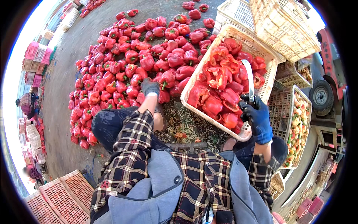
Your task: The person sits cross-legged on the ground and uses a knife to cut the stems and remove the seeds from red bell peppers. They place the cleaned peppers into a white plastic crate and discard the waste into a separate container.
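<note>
My left hand [150, 87], in a dark glove, reaches into the near edge of a big heap of whole red bell peppers [112, 67] on the floor. Its fingers are partly hidden among the peppers, so its grip is unclear. My right hand [256, 119], in a blue and black glove, is closed around the dark handle of a knife with a curved metal blade [249, 75], which points away from me. Below the blade, a cream plastic crate [212, 120] holds cut, hollowed red peppers [219, 75]. Pale seeds [181, 117] lie scattered on the floor between my legs.
At the right stands a crate of pepper cores [298, 126], near a vehicle wheel [321, 96]. Stacked cream crates [282, 28] rise behind the cut peppers. Red crates [61, 196] lie at the lower left. Two people [28, 103] [35, 173] are at the far left beside more crates.
</note>
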A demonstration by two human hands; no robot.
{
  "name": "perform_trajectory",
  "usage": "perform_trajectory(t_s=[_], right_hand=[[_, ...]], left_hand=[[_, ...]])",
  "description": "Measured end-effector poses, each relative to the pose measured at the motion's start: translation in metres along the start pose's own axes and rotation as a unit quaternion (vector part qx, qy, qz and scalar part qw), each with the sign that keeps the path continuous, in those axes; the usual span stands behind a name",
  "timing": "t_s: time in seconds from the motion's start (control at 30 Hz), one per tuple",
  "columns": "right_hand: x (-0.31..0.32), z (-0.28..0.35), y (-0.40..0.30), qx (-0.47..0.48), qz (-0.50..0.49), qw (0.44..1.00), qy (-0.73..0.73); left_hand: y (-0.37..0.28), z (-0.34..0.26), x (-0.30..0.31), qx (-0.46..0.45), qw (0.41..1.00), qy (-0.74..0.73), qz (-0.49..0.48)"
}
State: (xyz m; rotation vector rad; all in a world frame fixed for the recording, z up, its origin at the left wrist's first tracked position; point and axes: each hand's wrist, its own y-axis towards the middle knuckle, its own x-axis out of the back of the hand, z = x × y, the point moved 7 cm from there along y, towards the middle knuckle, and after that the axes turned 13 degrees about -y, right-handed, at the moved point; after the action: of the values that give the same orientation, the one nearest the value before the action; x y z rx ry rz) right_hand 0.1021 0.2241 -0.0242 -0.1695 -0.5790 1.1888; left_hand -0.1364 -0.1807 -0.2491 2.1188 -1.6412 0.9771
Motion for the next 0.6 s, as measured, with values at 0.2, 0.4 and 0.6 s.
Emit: perform_trajectory(t_s=[0.2,0.4,0.6], right_hand=[[-0.019,-0.01,0.004,-0.024,0.038,0.999,-0.002],[-0.031,-0.021,0.016,-0.037,0.037,0.999,0.001],[-0.03,-0.018,0.023,-0.03,0.02,0.991,0.129]], left_hand=[[0.001,-0.025,-0.065,-0.101,0.991,0.037,0.075],[0.035,0.0,-0.101,0.113,0.968,-0.103,0.198],[0.023,-0.046,-0.092,0.23,0.652,-0.688,0.22]])
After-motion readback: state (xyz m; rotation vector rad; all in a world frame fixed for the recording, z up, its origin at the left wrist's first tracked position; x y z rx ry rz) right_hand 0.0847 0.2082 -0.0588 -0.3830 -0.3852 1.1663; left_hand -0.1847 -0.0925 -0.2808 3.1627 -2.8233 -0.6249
